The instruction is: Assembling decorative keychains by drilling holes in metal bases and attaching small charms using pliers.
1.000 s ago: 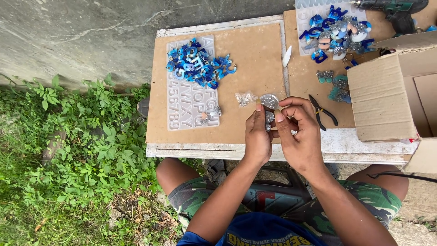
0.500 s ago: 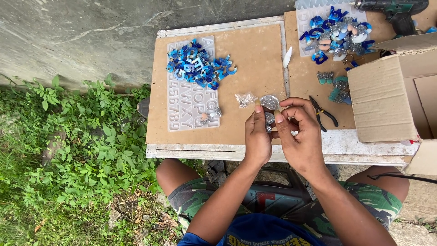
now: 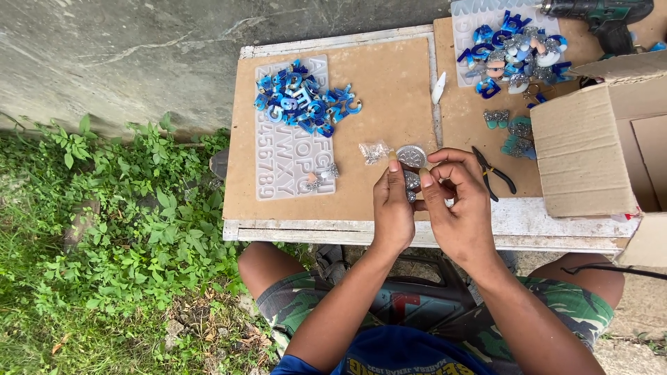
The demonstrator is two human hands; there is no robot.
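My left hand (image 3: 392, 208) and my right hand (image 3: 458, 205) meet over the front edge of a brown board (image 3: 389, 83). Between their fingertips they pinch a small silvery glitter piece (image 3: 412, 182). Just beyond the fingers a round silver lid or disc (image 3: 411, 155) lies on the board, with a small clear bag of tiny metal parts (image 3: 374, 152) to its left. Black pliers (image 3: 495, 173) rest right beside my right hand.
A clear letter mould (image 3: 292, 149) carries a heap of blue resin letters (image 3: 306, 104). A second heap of blue and silver pieces (image 3: 514, 48) lies at the back right, near a power drill (image 3: 601, 17). An open cardboard box (image 3: 597, 149) stands on the right. Grass and weeds lie on the left.
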